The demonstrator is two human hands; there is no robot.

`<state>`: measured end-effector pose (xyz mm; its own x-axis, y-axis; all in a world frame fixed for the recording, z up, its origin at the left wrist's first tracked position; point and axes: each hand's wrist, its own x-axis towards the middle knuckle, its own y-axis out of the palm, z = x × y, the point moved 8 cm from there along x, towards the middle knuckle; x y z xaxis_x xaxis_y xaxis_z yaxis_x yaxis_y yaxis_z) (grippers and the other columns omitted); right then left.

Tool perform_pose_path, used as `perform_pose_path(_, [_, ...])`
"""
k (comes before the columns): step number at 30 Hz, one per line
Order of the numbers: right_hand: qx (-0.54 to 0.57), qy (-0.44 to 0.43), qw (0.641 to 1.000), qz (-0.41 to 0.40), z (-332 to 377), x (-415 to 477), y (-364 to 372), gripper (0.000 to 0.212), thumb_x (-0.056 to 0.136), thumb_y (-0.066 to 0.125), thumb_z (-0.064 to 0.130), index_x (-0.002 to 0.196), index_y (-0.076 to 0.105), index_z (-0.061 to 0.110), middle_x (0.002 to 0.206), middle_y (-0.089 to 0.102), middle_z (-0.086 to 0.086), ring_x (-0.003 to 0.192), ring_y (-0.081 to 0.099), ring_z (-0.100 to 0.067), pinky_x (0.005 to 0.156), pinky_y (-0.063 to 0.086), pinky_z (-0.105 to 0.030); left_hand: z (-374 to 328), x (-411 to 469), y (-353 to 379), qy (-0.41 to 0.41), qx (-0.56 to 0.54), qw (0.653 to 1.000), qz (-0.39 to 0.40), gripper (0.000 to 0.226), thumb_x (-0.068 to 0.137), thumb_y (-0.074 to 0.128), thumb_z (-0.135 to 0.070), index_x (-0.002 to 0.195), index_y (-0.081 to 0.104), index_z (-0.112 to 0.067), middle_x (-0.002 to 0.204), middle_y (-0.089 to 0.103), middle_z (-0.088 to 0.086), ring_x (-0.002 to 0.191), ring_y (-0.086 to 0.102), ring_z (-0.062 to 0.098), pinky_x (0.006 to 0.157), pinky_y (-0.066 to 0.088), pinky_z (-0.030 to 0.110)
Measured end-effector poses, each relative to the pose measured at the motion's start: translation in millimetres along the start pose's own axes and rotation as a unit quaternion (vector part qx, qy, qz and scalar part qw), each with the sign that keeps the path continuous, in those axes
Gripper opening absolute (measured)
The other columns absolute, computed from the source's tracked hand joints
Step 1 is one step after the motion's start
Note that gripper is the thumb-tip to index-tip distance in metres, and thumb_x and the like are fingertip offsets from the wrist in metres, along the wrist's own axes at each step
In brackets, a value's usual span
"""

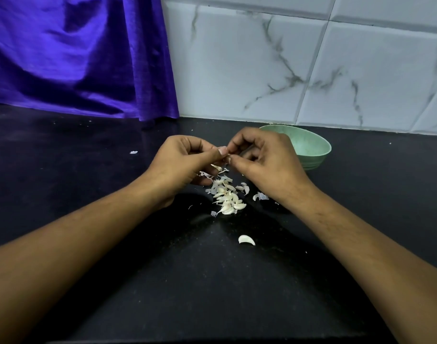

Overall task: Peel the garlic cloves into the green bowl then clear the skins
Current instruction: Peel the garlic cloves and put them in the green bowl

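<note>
Over the middle of the black counter [63, 150], the person's two hands are meeting fingertip to fingertip. The left hand [185, 160] is curling its fingers inward, with thumb and forefinger pressing together on a small item [228, 156]. The right hand [264, 160] is pinching the same item from the other side, its remaining fingers bending loosely over the palm. The fingertips are hiding nearly all of that item, so whether it is a clove or a scrap of skin cannot be told. Just nearer than the hands, a pile of garlic cloves [227, 198] is lying on the counter, mixed with papery skins [260, 196] that are spreading to its right and far side. A single clove [246, 240] is lying apart from the pile, nearer still. The green bowl [316, 147] is sitting upright on the counter just beyond the right hand, partly hidden by it and close to the tiled wall [262, 70]. A purple cloth [76, 58] is hanging at the far left, and a white fleck [133, 152] is lying on the counter left of the left hand.
</note>
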<state>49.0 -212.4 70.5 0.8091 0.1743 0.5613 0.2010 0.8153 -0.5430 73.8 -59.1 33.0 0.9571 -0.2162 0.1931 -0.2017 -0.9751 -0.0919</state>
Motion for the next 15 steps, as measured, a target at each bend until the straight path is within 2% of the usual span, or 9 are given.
perform_pose_path(6, [0.003, 0.012, 1.0, -0.005, -2.6, 0.7, -5.1, 0.013, 0.083, 0.082, 0.008, 0.083, 0.073, 0.017, 0.072, 0.072, 0.005, 0.057, 0.067, -0.006, 0.055, 0.045, -0.014, 0.2, 0.9, 1.3, -0.001, 0.011, 1.0, 0.015, 0.015, 0.096, 0.072, -0.016, 0.094, 0.076, -0.001, 0.092, 0.078, 0.011, 0.074, 0.068, 0.012, 0.06, 0.059, 0.028])
perform_pose_path(11, [-0.001, 0.002, 1.0, 0.006, -1.4, -0.1, -1.7, 0.012, 0.085, 0.08, 0.007, 0.089, 0.076, 0.017, 0.076, 0.073, 0.003, 0.061, 0.07, -0.011, 0.06, 0.058, -0.029, -3.3, 0.9, 0.6, 0.012, 0.047, 0.999, 0.007, 0.014, 0.096, 0.07, -0.012, 0.088, 0.074, -0.001, 0.085, 0.077, 0.011, 0.073, 0.068, 0.015, 0.058, 0.059, 0.029])
perform_pose_path(15, [0.003, 0.008, 1.0, 0.012, -0.5, -1.2, -0.8, 0.009, 0.084, 0.082, 0.007, 0.089, 0.079, 0.015, 0.076, 0.076, 0.004, 0.059, 0.07, -0.005, 0.058, 0.055, -0.02, -5.4, 1.1, -0.9, 0.025, 0.078, 0.997, -0.012, 0.014, 0.095, 0.071, -0.011, 0.088, 0.074, 0.001, 0.088, 0.077, 0.017, 0.074, 0.071, 0.02, 0.064, 0.061, 0.036])
